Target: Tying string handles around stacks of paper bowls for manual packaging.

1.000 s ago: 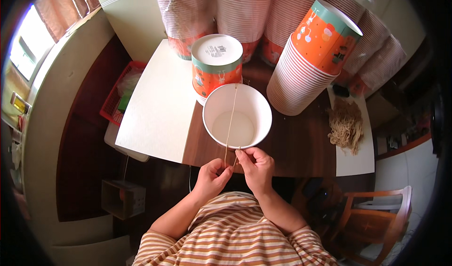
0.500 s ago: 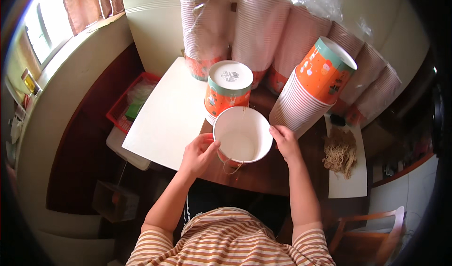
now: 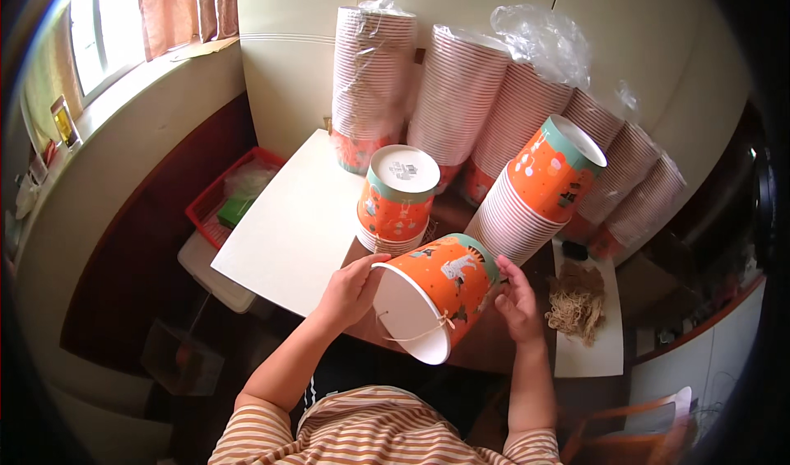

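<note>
An orange paper bucket (image 3: 448, 280) with a green band at its base lies tilted on its side between my hands. Its white mouth faces toward me and to the left. A thin string handle (image 3: 411, 333) crosses the mouth, knotted at the rim. My left hand (image 3: 350, 292) grips the rim with fingers and thumb. By the green base, my right hand (image 3: 518, 304) is cupped with its fingers apart; a fingertip is at the base edge. Behind stand a short upside-down stack of matching buckets (image 3: 397, 206) and a taller leaning stack (image 3: 527, 202).
Several tall plastic-wrapped bucket stacks (image 3: 374, 78) line the wall. A bundle of beige strings (image 3: 576, 313) lies at the table's right end. A red basket (image 3: 216, 197) is beyond the white table's (image 3: 284, 218) left edge. A wooden chair (image 3: 617, 432) stands lower right.
The bucket has turned from mouth-up to lying on its side, base toward the right. My right hand has moved from the rim to the base. The whole view has shifted slightly.
</note>
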`<state>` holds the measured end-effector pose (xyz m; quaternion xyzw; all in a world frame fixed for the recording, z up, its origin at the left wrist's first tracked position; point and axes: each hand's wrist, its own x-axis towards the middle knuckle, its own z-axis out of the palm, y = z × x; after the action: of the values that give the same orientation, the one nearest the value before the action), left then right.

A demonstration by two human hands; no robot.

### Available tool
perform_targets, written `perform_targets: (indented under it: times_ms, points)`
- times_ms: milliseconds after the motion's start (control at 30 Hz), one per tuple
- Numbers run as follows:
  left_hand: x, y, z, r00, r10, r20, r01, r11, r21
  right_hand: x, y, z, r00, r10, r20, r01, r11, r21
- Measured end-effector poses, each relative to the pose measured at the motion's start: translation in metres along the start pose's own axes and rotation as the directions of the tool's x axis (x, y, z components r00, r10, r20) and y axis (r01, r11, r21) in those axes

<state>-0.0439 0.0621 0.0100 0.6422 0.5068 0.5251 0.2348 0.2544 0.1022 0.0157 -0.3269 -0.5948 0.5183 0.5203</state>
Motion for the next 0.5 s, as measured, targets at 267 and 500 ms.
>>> perform_targets:
  times_ms: [267, 500]
  points:
    - [0.014, -0.016, 0.030, 0.978, 0.131, -0.162, -0.166, 0.959, -0.231, -0.008, -0.059, 0.006, 0.989, -0.138, 0.059, 0.150, 0.902, -0.406]
    - [0.013, 0.009, 0.041, 0.999, 0.010, -0.040, -0.038, 0.583, -0.812, 0.005, -0.080, 0.020, 0.966, -0.256, -0.030, 0.240, 0.937, -0.253]
